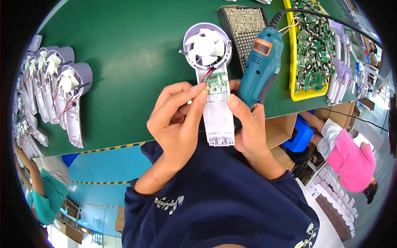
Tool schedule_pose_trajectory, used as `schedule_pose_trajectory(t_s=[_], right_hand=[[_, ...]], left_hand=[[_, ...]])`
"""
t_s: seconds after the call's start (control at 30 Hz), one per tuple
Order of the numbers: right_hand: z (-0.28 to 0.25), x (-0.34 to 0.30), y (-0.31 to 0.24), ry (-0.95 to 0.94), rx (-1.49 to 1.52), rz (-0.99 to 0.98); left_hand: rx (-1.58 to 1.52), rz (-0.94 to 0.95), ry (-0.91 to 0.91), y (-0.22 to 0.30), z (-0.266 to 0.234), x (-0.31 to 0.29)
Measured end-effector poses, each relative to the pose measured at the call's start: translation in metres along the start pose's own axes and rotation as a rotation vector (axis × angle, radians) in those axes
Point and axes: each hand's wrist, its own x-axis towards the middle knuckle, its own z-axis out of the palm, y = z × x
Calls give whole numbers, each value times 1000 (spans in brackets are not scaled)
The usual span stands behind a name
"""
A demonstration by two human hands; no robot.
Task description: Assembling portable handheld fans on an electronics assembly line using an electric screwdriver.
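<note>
A lilac handheld fan housing [220, 111] lies in front of me, with white fan blades [205, 46] in its round head and a small green circuit board [217, 83] in its open handle. Red and dark wires [205, 75] run from the head to the fingertips of my left hand [175, 118], pinched at the board's left edge. A small white piece [189, 102] shows among those fingers. My right hand [251, 128] grips the handle's right side, thumb on top. Directly above it is a teal electric screwdriver [260, 66]; its lower end passes behind that hand.
A black tray [243, 25] of small screws stands behind the screwdriver. To the right is a yellow bin [294, 74] heaped with circuit boards. More fan housings [74, 105] line the green table's left side; others [340, 82] lie far right. Two people [351, 159] [49, 190] are nearby.
</note>
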Motion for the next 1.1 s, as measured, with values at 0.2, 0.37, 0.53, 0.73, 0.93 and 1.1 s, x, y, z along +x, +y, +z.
schedule_pose_trajectory(t_s=[0.2,0.37,0.53,0.73,0.93,1.1], right_hand=[[3,2,-3,16,40,51],[17,-1,-17,21,89,111],[30,-1,-27,50,126,114],[22,5,-27,-40,104,118],[17,4,-21,60,-23,80],[3,4,0,17,91,92]], left_hand=[[-3,-4,-20,0,-2,1],[-186,-29,-16,1,-2,6],[-180,-20,-11,18,-1,15],[-113,24,-44,19,0,24],[22,64,-73,15,-10,22],[178,2,-58,10,-13,19]])
